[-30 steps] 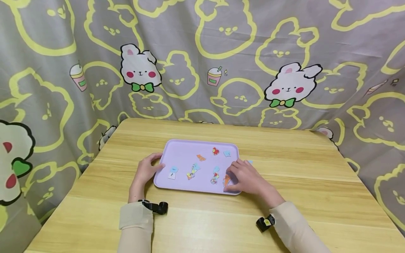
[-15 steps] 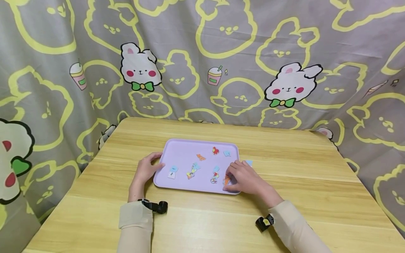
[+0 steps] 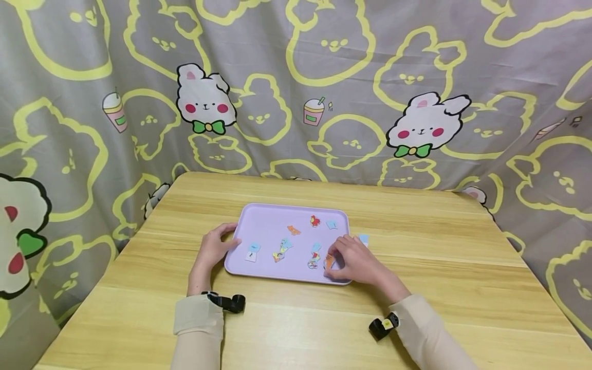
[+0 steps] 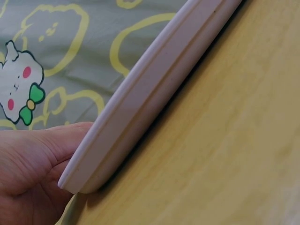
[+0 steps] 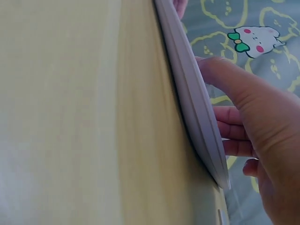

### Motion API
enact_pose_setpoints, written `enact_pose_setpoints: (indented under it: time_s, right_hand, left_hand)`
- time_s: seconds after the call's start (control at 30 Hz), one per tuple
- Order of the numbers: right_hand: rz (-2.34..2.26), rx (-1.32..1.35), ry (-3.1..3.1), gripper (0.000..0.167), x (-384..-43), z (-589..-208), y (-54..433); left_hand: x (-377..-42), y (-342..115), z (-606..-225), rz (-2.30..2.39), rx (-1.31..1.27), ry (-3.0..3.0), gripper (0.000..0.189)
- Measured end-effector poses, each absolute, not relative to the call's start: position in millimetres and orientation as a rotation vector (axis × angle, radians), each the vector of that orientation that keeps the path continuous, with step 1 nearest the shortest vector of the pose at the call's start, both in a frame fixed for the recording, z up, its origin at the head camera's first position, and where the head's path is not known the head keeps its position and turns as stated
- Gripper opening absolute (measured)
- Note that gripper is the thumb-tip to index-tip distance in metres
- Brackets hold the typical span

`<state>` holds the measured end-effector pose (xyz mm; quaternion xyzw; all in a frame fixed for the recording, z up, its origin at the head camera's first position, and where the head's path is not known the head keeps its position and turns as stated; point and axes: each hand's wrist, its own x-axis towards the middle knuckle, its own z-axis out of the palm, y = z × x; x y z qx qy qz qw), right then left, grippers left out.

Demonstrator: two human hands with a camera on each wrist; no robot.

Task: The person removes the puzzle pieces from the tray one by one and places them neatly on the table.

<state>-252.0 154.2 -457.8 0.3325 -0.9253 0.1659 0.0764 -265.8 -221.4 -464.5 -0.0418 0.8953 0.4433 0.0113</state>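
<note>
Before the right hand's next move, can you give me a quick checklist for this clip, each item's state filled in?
1. Left hand on the purple tray: ok, at its left edge.
2. Tray resting on the table: ok.
3. Right hand at the orange piece by the near right corner: ok.
4. That piece firmly pinched: cannot tell; the contact is unclear.
5. Every piece on the tray: not ok; a blue piece lies on the table, right of the tray.
6. Red piece apart from both hands: ok.
</note>
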Motion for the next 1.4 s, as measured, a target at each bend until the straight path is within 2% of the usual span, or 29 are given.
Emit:
enact_pose_setpoints:
  time_s: [0.53,1.4]
  right_hand:
    - [0.737,0.921,-2.667,0.041,-254.5,-461.6,150.1]
    - [0.793,0.917,-2.614,0.043,-261.9,-460.2,161.2]
  left_hand:
    - [-266.1,-220.8,-464.5,1.384,-0.121,2.802,0.05]
    - [-265.3,-220.1,-464.1,1.393,-0.134,2.789,0.049]
